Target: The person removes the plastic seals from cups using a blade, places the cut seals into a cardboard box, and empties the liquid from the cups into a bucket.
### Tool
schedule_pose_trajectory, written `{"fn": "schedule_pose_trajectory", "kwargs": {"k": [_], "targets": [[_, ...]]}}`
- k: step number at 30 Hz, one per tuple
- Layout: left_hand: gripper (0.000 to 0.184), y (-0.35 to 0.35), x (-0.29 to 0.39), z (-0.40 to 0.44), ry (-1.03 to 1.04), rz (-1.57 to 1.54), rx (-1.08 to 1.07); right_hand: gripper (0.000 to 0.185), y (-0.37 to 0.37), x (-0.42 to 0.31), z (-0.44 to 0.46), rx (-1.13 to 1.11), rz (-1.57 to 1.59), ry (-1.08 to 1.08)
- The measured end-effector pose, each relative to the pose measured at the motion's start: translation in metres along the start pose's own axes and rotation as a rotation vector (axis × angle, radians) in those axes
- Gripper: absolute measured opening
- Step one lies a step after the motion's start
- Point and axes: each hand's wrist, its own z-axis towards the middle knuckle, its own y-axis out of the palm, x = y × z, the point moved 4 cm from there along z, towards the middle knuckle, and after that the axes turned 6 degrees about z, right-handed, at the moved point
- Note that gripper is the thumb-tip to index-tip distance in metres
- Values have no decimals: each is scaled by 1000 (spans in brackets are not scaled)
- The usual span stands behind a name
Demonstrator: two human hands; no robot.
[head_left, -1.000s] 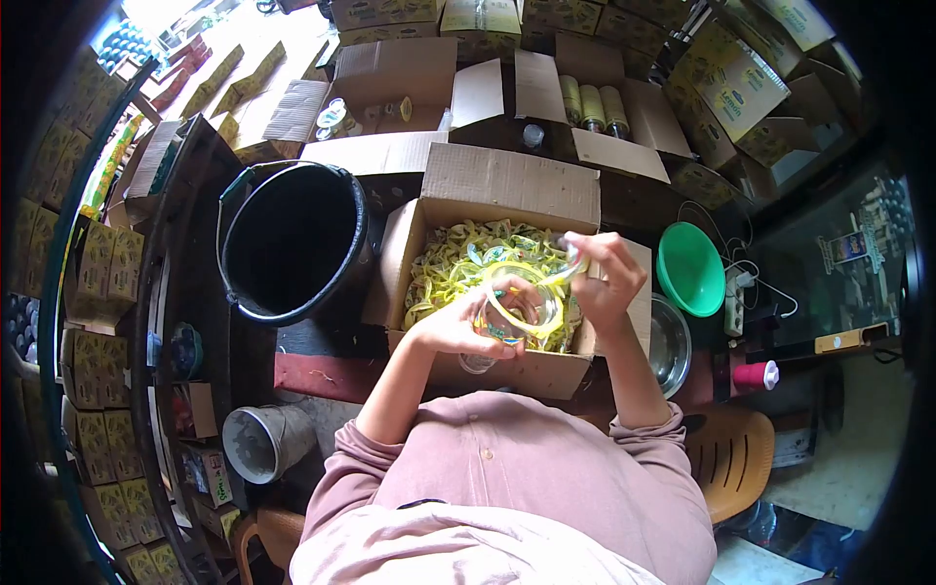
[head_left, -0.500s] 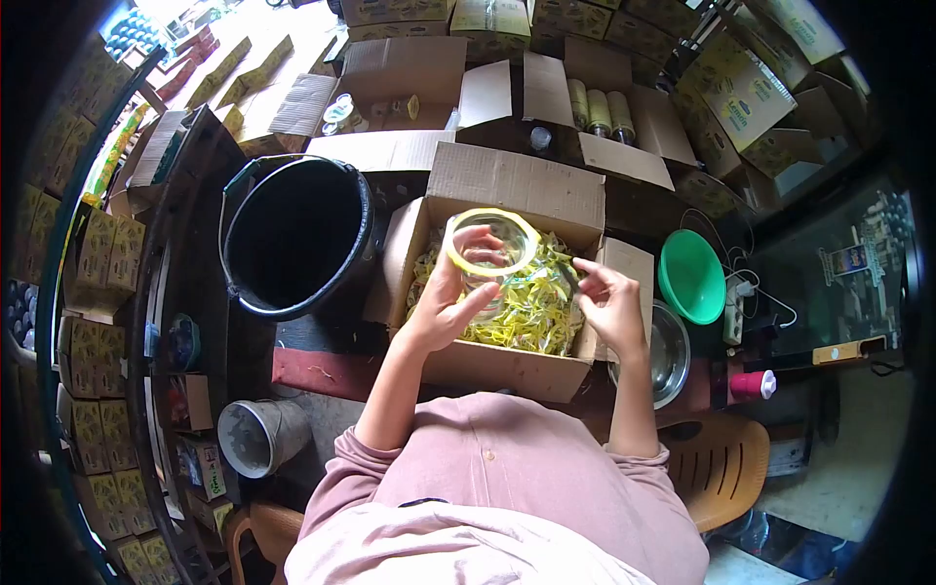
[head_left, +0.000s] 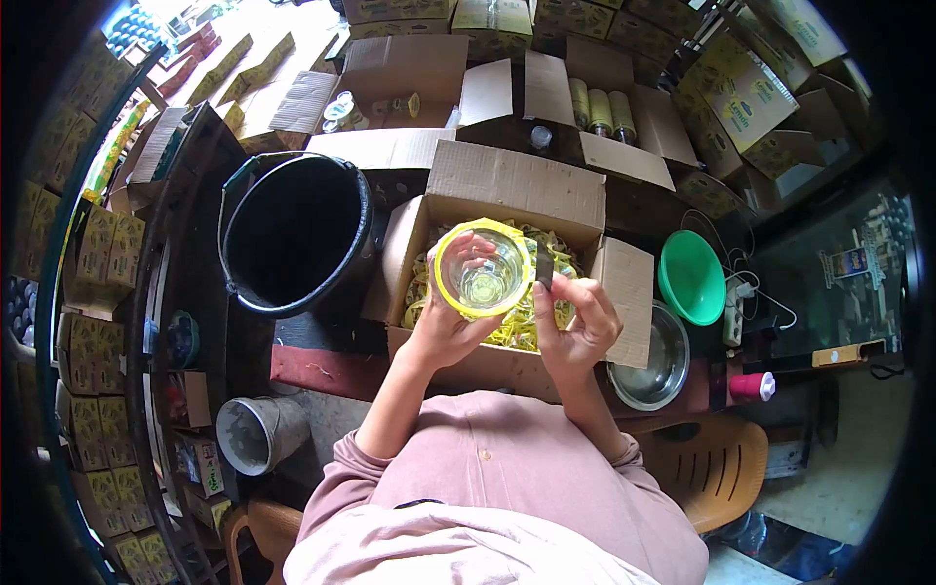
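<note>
My left hand [head_left: 450, 327] is wrapped round a clear cup with a yellow rim [head_left: 483, 285], its open mouth tilted up toward me. Close by the rim on the right, my right hand [head_left: 580, 327] pinches a small dark flat piece [head_left: 545, 265] that looks like a blade. Whether this piece touches the rim, I cannot tell. Below both hands stands an open cardboard box [head_left: 517, 185], filled with crumpled yellow and clear plastic scraps [head_left: 522, 333]. The cup and my hands hide part of the scraps.
Left of the box is a big black bucket [head_left: 363, 234]; a grey bucket [head_left: 255, 439] stands lower. To the right are a green basin [head_left: 692, 278], a metal bowl [head_left: 673, 375] and a pink thread spool [head_left: 751, 386]. Another open carton [head_left: 405, 83] holds cups at the back.
The cup has tipped toward me, so its inside now shows. My right hand has moved left with the dark piece, up to the cup's rim.
</note>
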Motion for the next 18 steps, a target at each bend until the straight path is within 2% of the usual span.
{"fn": "schedule_pose_trajectory", "kwargs": {"k": [10,18], "targets": [[75,2,1,0,1,60,-5,19,4,-7,-3,38,-44,-52],[74,3,6,-1,8,222,13,20,5,-11,-1,69,-113,-113]]}}
